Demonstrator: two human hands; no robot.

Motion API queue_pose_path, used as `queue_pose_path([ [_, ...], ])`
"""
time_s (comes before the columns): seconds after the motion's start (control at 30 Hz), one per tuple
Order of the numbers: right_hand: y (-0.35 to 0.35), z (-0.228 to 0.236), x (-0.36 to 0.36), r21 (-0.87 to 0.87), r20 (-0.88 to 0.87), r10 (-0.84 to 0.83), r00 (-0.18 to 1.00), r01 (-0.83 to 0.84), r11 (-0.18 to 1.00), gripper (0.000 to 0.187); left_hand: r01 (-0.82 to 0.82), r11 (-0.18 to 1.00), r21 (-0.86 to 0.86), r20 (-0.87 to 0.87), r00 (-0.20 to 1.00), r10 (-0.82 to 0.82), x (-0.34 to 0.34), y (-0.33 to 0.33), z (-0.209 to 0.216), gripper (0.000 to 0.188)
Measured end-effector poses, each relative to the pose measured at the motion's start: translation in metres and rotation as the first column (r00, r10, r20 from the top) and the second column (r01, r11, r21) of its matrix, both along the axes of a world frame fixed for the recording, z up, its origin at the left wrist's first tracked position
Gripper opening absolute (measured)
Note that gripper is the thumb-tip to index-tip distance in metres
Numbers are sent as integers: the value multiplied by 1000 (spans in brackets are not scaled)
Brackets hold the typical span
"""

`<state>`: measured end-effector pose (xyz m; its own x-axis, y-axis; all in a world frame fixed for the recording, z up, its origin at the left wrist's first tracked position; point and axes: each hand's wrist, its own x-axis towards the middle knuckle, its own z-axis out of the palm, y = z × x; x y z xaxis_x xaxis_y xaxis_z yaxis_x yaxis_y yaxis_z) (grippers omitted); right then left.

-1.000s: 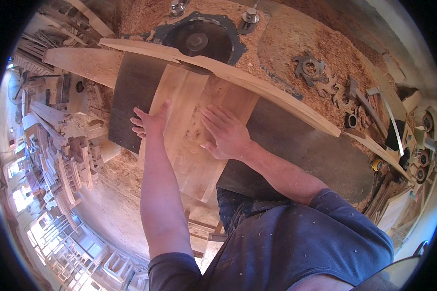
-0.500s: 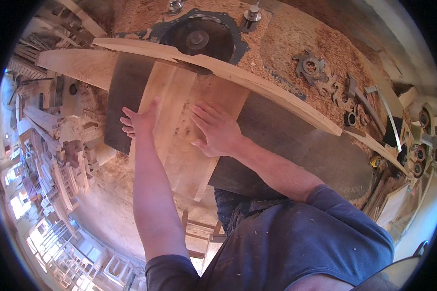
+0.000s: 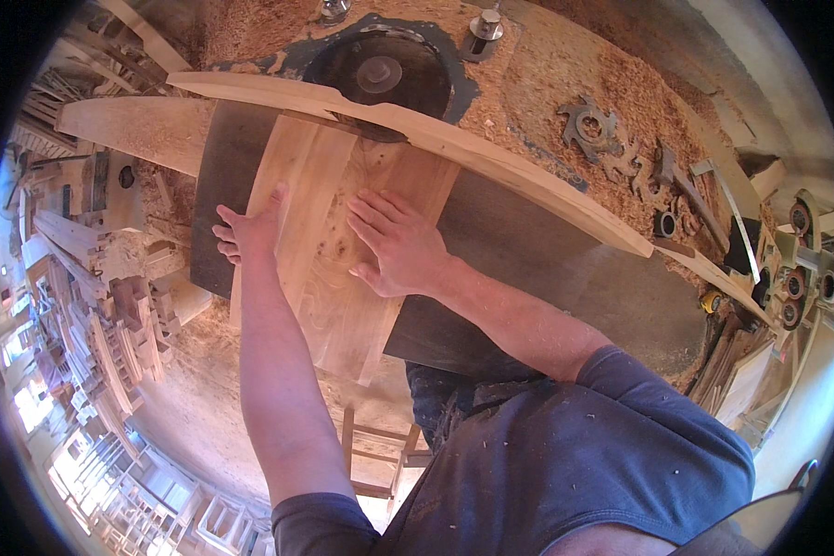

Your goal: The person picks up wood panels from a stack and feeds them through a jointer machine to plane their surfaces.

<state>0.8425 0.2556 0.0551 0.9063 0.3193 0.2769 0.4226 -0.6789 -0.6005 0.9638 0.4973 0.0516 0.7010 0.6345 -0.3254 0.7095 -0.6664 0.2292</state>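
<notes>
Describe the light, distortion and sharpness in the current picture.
Head view: black corners surround the fisheye circle, and the long wooden fence looks bowed, likely by the lens; head view, lower left: bright openings burn out to white glare; head view, centre: right hand and wooden board show no obvious motion blur.

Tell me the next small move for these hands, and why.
Probably ease the wooden panel slightly further left along the wooden fence: it has slid leftward over the last second, its far edge appears to meet the fence, the right hand lies on top, and the left hand is at its left edge.
</notes>
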Motion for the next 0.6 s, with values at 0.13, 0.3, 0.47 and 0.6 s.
queue_pose_path([
  [0.13, 5, 1, 6, 11, 13, 1, 1000, -1, 1000, 71, -7, 1000, -5, -15, 1000, 7, 7, 5, 2, 149],
  [0.3, 14, -4, 13, 27, 37, -12, 999, 11, 1000, 71, -6, 1000, -22, -1, 1000, 6, 13, 10, 5, 149],
  [0.47, 19, -1, 19, 28, 32, -3, 999, 2, 1000, 70, -19, 999, -29, 7, 1000, 19, 20, 17, 6, 151],
  [0.6, 25, -1, 24, 37, 48, -15, 999, 13, 999, 70, -27, 999, -19, 23, 999, 28, 26, 28, -1, 152],
])
